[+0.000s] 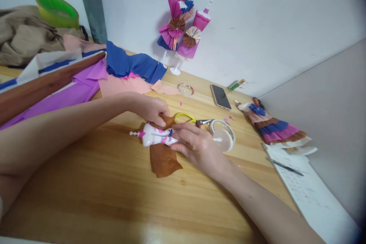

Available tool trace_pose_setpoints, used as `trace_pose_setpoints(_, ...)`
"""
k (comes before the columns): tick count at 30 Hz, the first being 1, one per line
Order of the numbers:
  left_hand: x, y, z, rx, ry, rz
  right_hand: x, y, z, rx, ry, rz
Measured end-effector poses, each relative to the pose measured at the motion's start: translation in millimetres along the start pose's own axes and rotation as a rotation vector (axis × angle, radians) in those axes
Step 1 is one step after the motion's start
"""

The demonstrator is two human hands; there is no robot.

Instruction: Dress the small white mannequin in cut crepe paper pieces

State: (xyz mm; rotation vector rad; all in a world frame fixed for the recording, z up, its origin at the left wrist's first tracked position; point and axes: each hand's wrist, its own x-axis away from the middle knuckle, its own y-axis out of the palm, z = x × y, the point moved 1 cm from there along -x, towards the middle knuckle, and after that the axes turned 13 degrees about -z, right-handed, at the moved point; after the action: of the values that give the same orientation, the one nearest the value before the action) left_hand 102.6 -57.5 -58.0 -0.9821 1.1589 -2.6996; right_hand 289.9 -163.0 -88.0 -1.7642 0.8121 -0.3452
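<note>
A small white dress form [148, 135] with pink and blue patterning lies on its side on the table, its knobbed tip to the left. Under it runs a strip of brown crepe paper [163, 160], which sticks out on both sides. My left hand [156, 111] pinches the far end of this strip. My right hand [197, 143] is closed around the lower part of the form, covering it. Just beyond that hand lie yellow-handled scissors [185, 117] and a roll of white tape [233, 131]. The form's round base [225, 141] shows beside the tape.
Two decorated dress forms [190, 51] stand against the wall. Blue crepe paper [133, 61] and other coloured sheets lie at the back left. A phone [220, 96], a clear tape ring [185, 89], a layered paper dress [274, 126] and a notebook [311, 187] with a pen are further right.
</note>
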Motion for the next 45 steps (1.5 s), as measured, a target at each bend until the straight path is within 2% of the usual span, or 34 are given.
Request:
trace_pose_setpoints(4, -2, 0.6, -4, 0.046, 0.036, -0.006, 0, 1, 0, 0.112, 0.063, -0.085)
trace_pose_setpoints(7, -2, 0.6, -7, 0.081, 0.048, -0.014, -3, -2, -2, 0.196, 0.059, -0.161)
trace_pose_setpoints(10, -3, 0.7, -7, 0.126, 0.06, -0.041, -5, -5, -4, 0.209, 0.051, -0.183)
trace_pose_setpoints(17, 1, 0.2, -3, 0.152, 0.07, -0.004, -2, -4, -1, 0.195, 0.03, -0.095)
trace_pose_setpoints(21, 5, -1.6, 0, 0.172, 0.123, -0.062, 0, -1, 2, 0.208, -0.014, -0.038)
trace_pose_setpoints(27, 7, -3.0, 0, 0.138, 0.09, -0.078, 1, -1, 4, 0.172, -0.01, 0.002)
trace_pose_setpoints(29, 7, -2.7, -1, 0.158, 0.085, -0.084, 0, -3, 3, 0.212, 0.013, -0.037)
trace_pose_setpoints(33, 6, -2.0, -3, 0.201, 0.072, -0.08, -3, -5, 0, 0.39, 0.025, -0.199)
trace_pose_setpoints(35, 6, -1.8, -3, 0.194, 0.088, -0.064, -4, -6, -1, 0.401, 0.026, -0.216)
trace_pose_setpoints(41, 8, -1.1, -1, 0.228, 0.115, -0.092, -2, -5, -1, 0.336, -0.029, -0.137)
trace_pose_setpoints(45, 8, -1.6, -2, 0.225, 0.116, -0.062, 2, -1, 3, 0.271, -0.055, 0.015)
